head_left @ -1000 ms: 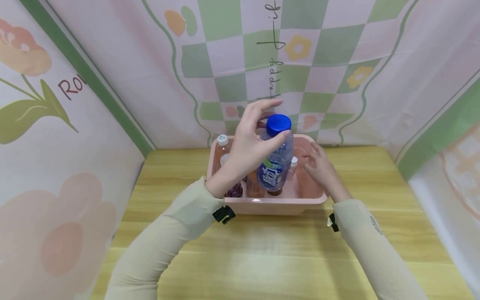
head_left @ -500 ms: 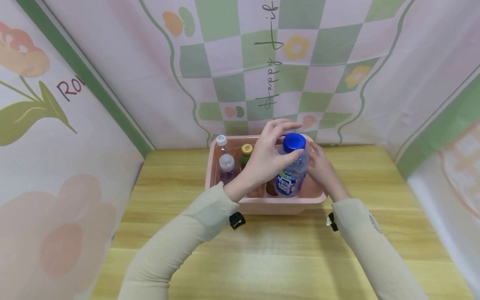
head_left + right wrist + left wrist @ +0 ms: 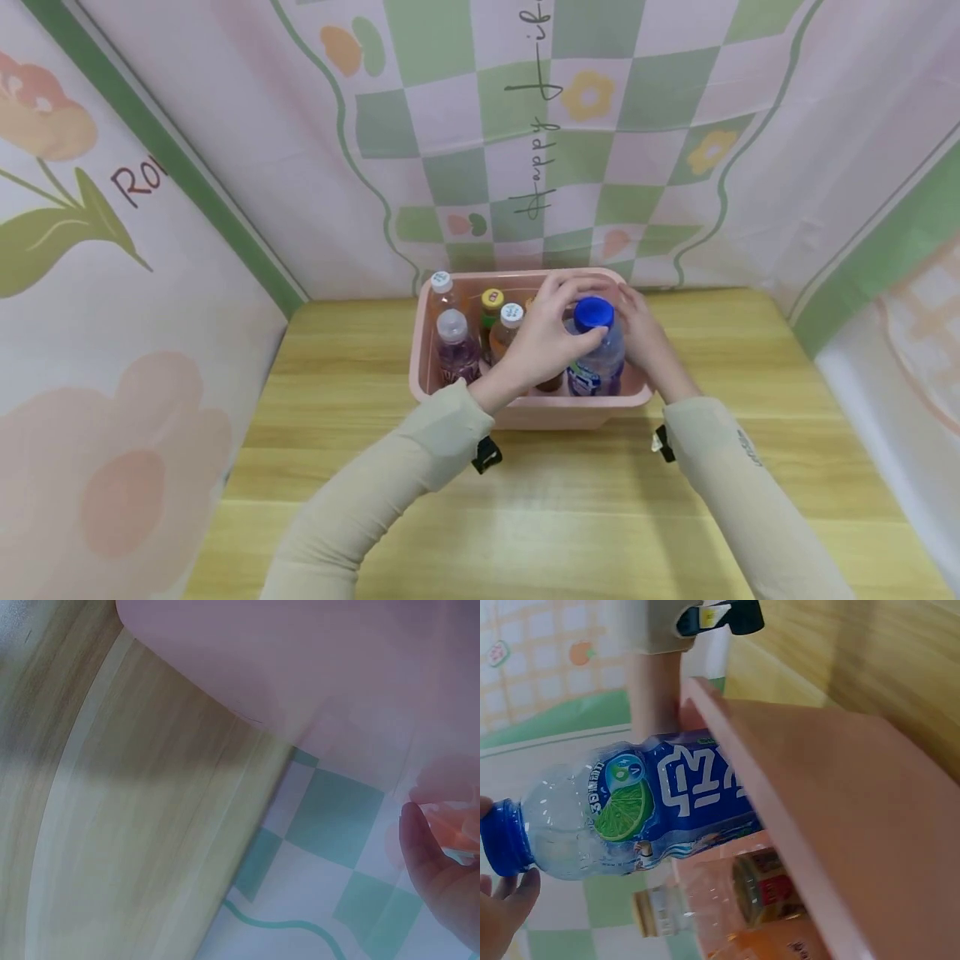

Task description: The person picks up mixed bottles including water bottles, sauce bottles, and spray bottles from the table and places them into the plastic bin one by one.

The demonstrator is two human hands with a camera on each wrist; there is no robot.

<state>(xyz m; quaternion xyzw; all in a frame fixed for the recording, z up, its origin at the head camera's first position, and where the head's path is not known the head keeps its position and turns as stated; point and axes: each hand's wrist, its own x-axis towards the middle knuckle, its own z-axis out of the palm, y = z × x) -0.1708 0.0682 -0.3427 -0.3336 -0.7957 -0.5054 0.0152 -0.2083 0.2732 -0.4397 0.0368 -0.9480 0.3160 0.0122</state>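
Note:
My left hand grips a clear plastic drink bottle near its blue cap, thumb on one side and fingers on the other. The bottle stands about upright inside a pink bin, at its right part. The left wrist view shows the blue label with a lime on the bottle and its lower end behind the bin's rim. My right hand is at the bin's right end, beside the bottle, its fingertips partly hidden. In the right wrist view, bent fingers appear near something orange, with no clear hold visible.
Left of the bottle, the bin holds a purple drink bottle, an orange drink bottle, a yellow-capped bottle and a white-capped one. The bin stands on a wooden table, close to a patterned curtain.
My left hand has carried the blue-capped bottle rightward and down into the bin. The bottles at the left have come into view. My right hand has stayed nearly in place.

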